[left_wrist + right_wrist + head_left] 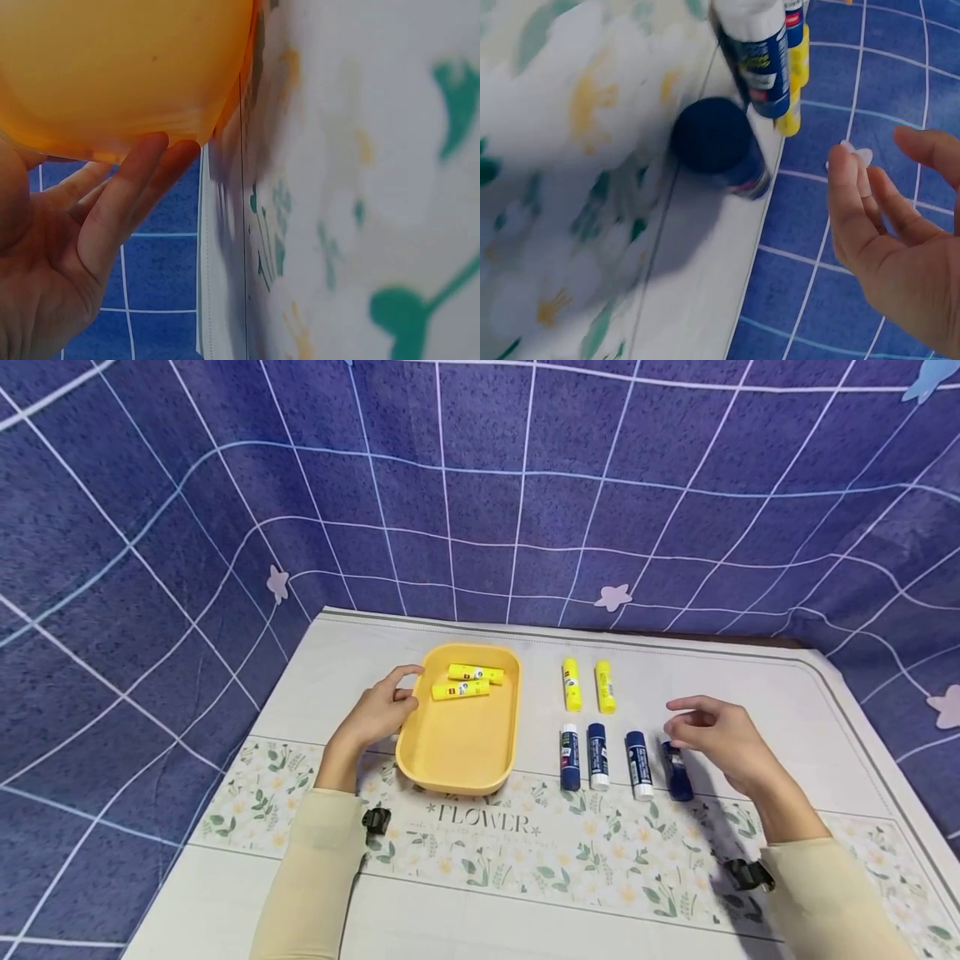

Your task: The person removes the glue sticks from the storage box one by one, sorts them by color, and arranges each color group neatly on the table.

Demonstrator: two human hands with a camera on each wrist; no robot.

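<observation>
My left hand (381, 710) is at the left rim of a yellow plastic tray (457, 760). In the left wrist view, its extended fingers (124, 202) touch the tray's outer wall. Two yellow glue sticks (461, 690) lie inside, toward the far end. Over on the right, my right hand (716, 739) hovers by the upper end of a dark blue glue stick (678, 777), thumb and fingers apart. The right wrist view shows that glue stick (720, 142) lying separate from the fingers, with its dark end facing the camera.
Three more blue glue sticks with white ends, the nearest to my right hand being one glue stick (639, 764), lie in a row right of the tray. Behind them are two yellow glue sticks (572, 685). A blue gridded curtain (480, 527) borders the floral-covered table (480, 893).
</observation>
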